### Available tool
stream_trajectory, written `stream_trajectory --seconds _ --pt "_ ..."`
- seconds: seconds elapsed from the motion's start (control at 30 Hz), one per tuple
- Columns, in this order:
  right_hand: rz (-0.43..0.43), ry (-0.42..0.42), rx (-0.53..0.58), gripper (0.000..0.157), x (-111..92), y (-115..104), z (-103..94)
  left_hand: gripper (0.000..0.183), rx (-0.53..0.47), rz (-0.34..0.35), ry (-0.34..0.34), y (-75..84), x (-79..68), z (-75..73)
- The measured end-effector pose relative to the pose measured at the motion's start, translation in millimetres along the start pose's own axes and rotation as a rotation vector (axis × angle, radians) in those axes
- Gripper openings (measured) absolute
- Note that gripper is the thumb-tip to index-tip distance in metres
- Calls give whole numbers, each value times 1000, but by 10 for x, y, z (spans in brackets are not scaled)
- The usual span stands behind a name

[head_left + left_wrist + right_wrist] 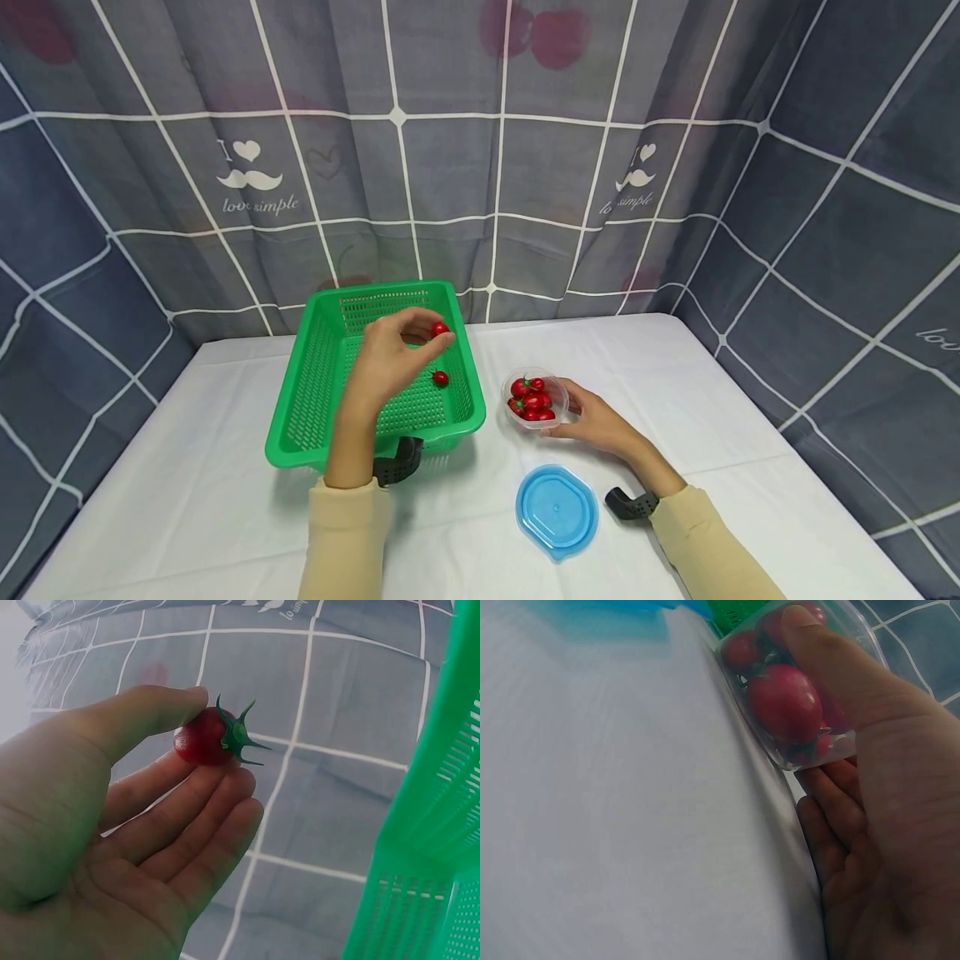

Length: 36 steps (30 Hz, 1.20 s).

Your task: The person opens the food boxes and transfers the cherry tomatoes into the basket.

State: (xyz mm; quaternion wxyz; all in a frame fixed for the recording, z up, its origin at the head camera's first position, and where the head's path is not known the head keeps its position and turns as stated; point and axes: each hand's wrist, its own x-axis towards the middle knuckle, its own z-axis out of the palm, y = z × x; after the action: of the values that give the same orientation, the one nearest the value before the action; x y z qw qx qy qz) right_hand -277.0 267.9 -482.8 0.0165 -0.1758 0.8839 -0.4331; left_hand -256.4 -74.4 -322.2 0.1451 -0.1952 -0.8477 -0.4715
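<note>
My left hand [396,353] is over the green basket [285,417], pinching a cherry tomato [204,738] between thumb and fingers. The tomato is red and wears a green, star-shaped calyx. Another cherry tomato [440,379] lies on the basket's floor. On the table to the right, my right hand [600,421] grips a small clear plastic container [512,417] from its right side, the thumb against the wall in the right wrist view. Several red cherry tomatoes [784,703] fill the container, some with green stems.
A blue lid [557,510] lies on the white tablecloth [480,550] in front of the container. Grey checked curtains [450,175] with white lines stand behind the table and at both sides. Each wrist bears a black strap [399,461].
</note>
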Motion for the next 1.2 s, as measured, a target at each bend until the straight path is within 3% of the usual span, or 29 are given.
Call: stream_trajectory --seconds 0.7,1.2 --pt "32 0 6 92 -20 -37 -2 28 36 -35 -19 -84 -3 -70" --pt "9 -1 16 91 -16 -21 -4 31 58 -20 -56 -3 21 82"
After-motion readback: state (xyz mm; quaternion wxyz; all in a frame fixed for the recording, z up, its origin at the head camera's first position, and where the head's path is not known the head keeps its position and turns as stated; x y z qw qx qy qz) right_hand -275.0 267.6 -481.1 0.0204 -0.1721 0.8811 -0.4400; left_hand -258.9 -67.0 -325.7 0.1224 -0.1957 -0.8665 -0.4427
